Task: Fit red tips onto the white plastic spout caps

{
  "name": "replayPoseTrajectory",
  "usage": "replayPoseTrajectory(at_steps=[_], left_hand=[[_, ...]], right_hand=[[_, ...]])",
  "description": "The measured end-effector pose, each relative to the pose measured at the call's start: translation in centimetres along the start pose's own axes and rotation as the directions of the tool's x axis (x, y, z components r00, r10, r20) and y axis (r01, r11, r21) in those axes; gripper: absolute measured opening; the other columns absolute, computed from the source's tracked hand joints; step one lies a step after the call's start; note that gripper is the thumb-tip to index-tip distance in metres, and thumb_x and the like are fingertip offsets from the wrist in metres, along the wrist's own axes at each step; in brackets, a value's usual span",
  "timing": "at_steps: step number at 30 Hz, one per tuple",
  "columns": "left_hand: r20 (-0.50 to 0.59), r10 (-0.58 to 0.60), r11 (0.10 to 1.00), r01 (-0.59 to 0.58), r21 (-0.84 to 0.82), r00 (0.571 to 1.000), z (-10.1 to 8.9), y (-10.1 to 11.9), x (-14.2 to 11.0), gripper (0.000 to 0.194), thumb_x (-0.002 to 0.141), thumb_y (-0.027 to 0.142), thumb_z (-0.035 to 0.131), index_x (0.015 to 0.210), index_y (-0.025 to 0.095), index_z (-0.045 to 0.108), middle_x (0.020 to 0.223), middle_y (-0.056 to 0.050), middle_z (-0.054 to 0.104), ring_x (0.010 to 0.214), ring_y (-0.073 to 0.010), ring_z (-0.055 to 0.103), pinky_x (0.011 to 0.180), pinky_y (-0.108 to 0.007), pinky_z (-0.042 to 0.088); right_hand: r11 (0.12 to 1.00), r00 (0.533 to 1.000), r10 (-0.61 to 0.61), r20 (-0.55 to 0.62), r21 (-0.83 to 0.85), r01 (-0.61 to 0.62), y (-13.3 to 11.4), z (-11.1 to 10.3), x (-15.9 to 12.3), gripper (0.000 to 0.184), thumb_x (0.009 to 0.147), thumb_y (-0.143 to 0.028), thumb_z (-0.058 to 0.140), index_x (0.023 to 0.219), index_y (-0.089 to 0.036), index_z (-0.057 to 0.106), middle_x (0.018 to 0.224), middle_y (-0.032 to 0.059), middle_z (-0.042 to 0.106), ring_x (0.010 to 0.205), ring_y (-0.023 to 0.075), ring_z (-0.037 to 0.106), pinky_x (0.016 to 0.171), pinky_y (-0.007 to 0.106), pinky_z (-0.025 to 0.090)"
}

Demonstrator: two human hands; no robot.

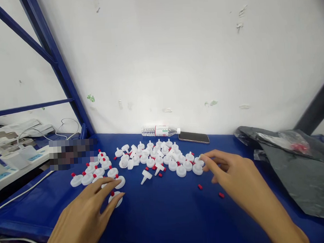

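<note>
My left hand (93,206) is at the left of the blue table, thumb and fingers apart. Between and just under its fingertips lies a white nozzle cap with a red tip (115,199), and another red-tipped cap (120,181) sits beside the index finger. On the right, my right hand (229,170) has thumb and index finger pinched at the nozzle of a white nozzle cap (197,169) at the pile's right edge. The pile of plain white nozzle caps (159,159) fills the middle, with small red tips scattered among them. Two loose red tips (200,187) lie near my right hand.
Several red-tipped caps (98,171) stand grouped at left. A clear plastic bottle (160,131) and a phone (194,137) lie along the wall. At right is a grey plastic bag (303,175). Power strips (30,159) and cables are at left, by a blue metal frame (58,69).
</note>
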State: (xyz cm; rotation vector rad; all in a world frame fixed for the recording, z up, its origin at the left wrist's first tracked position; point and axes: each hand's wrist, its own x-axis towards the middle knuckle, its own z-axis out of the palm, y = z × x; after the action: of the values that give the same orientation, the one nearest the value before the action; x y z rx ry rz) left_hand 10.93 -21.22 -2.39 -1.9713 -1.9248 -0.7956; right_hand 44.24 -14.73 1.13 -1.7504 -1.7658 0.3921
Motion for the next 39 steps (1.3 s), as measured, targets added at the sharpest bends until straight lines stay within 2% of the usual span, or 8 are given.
replayPoseTrajectory(at_steps=[2,6,10,16,22,26,32,39], left_hand=[[-0.027,0.082,0.997,-0.082,0.004,0.996,0.3,1.3,0.1,0.037,0.092,0.053,0.053,0.109,0.032,0.078,0.117,-0.004,0.075,0.098,-0.0265,0.074,0.076,-0.032,0.061],[0.071,0.189,0.982,-0.189,-0.009,0.979,1.6,4.8,1.3,0.036,0.100,0.039,0.047,0.124,0.027,0.071,0.124,-0.009,0.069,0.101,-0.0255,0.072,0.078,-0.032,0.059],[0.242,0.122,0.985,-0.147,0.088,0.962,3.1,6.9,2.7,0.039,0.101,0.025,0.044,0.133,0.023,0.065,0.132,-0.015,0.064,0.102,-0.0300,0.070,0.068,-0.036,0.059],[0.353,0.106,0.987,-0.141,0.075,0.929,3.2,6.6,3.1,0.044,0.098,0.006,0.038,0.125,0.021,0.069,0.114,-0.011,0.069,0.101,-0.0253,0.067,0.077,-0.033,0.055],[0.315,0.134,0.991,-0.122,-0.056,0.940,3.0,6.4,3.2,0.037,0.100,0.013,0.041,0.115,0.023,0.073,0.108,-0.009,0.071,0.103,-0.0267,0.064,0.077,-0.034,0.052],[0.300,0.201,0.958,-0.123,-0.260,0.933,3.2,6.5,3.2,0.034,0.101,0.018,0.040,0.105,0.024,0.073,0.103,-0.007,0.071,0.102,-0.0258,0.061,0.083,-0.036,0.049],[0.297,0.235,0.755,0.019,-0.655,0.926,2.9,8.9,2.0,0.024,0.103,0.026,0.043,0.094,0.025,0.065,0.093,-0.002,0.067,0.083,-0.0177,0.060,0.075,-0.029,0.047],[0.348,0.045,0.391,0.304,-0.869,0.936,3.7,10.2,2.3,0.025,0.095,0.040,0.060,0.081,0.020,0.058,0.081,0.001,0.055,0.060,-0.0105,0.049,0.056,-0.024,0.043]], right_hand=[[1.000,1.000,-0.012,-0.001,-0.021,0.012,0.1,0.0,0.0,0.025,0.092,-0.047,0.053,0.091,-0.034,0.075,0.081,-0.0035,0.079,0.068,0.0221,0.073,0.058,0.029,0.044],[0.990,0.991,-0.093,0.098,-0.099,0.103,0.3,0.5,-0.3,0.020,0.092,-0.041,0.059,0.090,-0.034,0.077,0.091,-0.0014,0.080,0.080,0.0257,0.074,0.062,0.031,0.043],[0.971,0.976,-0.063,0.208,-0.211,0.108,0.8,1.3,-0.6,0.008,0.086,-0.032,0.070,0.086,-0.030,0.078,0.090,0.0021,0.080,0.083,0.0296,0.074,0.061,0.032,0.038],[0.950,0.957,-0.080,0.278,-0.269,0.157,0.9,1.8,-0.7,0.017,0.088,-0.018,0.066,0.077,-0.027,0.075,0.084,0.0046,0.076,0.082,0.0281,0.072,0.059,0.030,0.031],[0.969,0.947,-0.144,0.287,-0.152,0.194,0.2,1.5,-0.7,0.018,0.094,-0.020,0.057,0.087,-0.028,0.071,0.085,0.0001,0.076,0.074,0.0215,0.070,0.058,0.029,0.034],[0.984,0.949,-0.163,0.269,-0.033,0.178,0.0,1.5,-0.4,0.019,0.096,-0.025,0.056,0.104,-0.030,0.072,0.096,-0.0014,0.079,0.068,0.0197,0.070,0.065,0.031,0.042],[0.971,0.955,-0.237,0.177,0.005,0.240,-0.3,1.3,-0.6,0.023,0.098,-0.028,0.053,0.102,-0.030,0.075,0.103,0.0001,0.079,0.089,0.0249,0.072,0.075,0.034,0.046],[0.929,0.903,-0.347,0.255,0.222,0.295,-1.3,0.9,-1.5,0.012,0.092,-0.025,0.065,0.086,-0.030,0.075,0.084,-0.0054,0.078,0.079,0.0175,0.072,0.069,0.026,0.047]])
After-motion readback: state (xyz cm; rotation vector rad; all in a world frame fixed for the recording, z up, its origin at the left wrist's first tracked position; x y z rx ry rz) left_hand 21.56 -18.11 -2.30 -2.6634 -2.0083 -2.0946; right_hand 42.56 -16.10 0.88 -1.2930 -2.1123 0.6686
